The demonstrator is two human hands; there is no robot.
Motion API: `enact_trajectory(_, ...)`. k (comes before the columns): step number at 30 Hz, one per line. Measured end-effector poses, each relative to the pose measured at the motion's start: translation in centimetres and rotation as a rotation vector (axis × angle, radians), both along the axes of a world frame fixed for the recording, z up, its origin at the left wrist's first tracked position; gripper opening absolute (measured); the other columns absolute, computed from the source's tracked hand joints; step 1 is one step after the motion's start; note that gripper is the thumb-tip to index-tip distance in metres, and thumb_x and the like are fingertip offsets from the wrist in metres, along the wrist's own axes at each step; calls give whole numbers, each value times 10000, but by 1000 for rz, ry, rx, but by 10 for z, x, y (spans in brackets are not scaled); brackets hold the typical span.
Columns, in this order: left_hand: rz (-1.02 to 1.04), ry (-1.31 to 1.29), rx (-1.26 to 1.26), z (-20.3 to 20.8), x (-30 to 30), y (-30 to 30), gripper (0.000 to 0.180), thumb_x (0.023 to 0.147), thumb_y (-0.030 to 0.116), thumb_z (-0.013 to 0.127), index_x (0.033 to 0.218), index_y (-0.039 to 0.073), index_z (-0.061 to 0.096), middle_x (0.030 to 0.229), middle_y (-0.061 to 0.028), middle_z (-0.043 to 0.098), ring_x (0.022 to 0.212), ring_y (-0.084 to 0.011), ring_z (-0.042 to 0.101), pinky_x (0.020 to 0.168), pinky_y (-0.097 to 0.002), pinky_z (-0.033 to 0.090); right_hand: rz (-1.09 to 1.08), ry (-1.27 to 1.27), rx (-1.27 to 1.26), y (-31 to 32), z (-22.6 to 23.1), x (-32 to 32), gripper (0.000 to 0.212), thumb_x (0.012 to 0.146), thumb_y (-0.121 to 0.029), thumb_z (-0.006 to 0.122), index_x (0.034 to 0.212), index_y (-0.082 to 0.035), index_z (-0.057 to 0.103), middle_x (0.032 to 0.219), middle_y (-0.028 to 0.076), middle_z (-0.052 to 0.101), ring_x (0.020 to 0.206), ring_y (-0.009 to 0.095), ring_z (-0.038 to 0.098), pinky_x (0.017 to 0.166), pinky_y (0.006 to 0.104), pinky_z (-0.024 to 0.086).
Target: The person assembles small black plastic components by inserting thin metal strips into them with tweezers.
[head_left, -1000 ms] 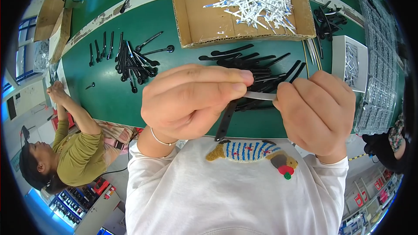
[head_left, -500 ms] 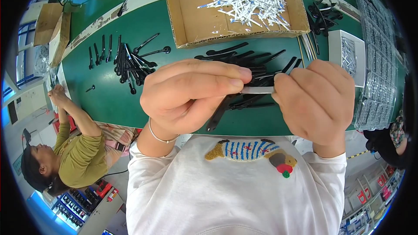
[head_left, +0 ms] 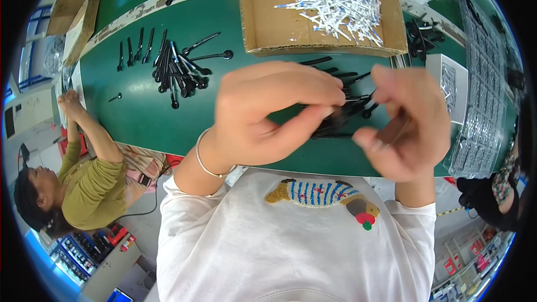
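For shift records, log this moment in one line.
left hand: hold unclear | right hand: open, blurred | slender black pieces: on green tabletop

I see through a wide fisheye camera on the left side of my head, close above my fingers [head_left: 313, 80] and facing down at them. It looks over my white shirt [head_left: 240, 240] on the near side of them, and past them across the green table [head_left: 140, 120] to the carton [head_left: 265, 25] beyond.
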State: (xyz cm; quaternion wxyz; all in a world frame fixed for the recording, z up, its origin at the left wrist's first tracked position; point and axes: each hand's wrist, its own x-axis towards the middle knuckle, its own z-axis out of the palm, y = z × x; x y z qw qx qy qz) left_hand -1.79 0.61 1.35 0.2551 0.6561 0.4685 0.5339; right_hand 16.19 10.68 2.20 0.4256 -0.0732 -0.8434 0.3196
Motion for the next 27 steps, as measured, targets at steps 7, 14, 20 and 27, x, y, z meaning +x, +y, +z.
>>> enact_trajectory(7, 14, 243, -330, 7, 3, -17, 106, 663, 20, 651, 745, 49, 592, 660, -74, 543, 611, -252, 544, 533, -348, 424, 74, -319, 113, -10, 2, 7, 265, 609, -94, 724, 853, -20, 652, 756, 90, 616, 599, 225, 609, 500, 303, 481)
enact_trajectory(14, 544, 629, -167, -11, -45, -36, 105, 705, 66, 679, 806, 45, 661, 778, -97, 620, 743, -289, 576, 679, -368, 465, -7, -473, 0, -10, -31, 17, 180, 670, 24, 700, 835, -22, 644, 760, 90, 623, 653, 243, 609, 566, 311, 495)
enact_trajectory(20, 636, 896, -156, -41, -94, -44, 161, 678, 43, 702, 839, 56, 703, 862, -77, 595, 871, -270, 534, 763, -356, 456, -140, -517, -13, -2, -42, 8, 209, 700, -6, 702, 901, -31, 651, 829, 92, 573, 678, 217, 597, 565, 275, 489)
enact_trajectory(27, 839, -125, -50, -21, -85, -54, 59, 818, -9, 643, 875, -26, 640, 832, -67, 656, 653, -115, 621, 590, -222, 516, -352, -444, -113, 7, -33, 24, 168, 700, 18, 677, 862, -19, 655, 809, 60, 611, 625, 112, 560, 468, 211, 385)
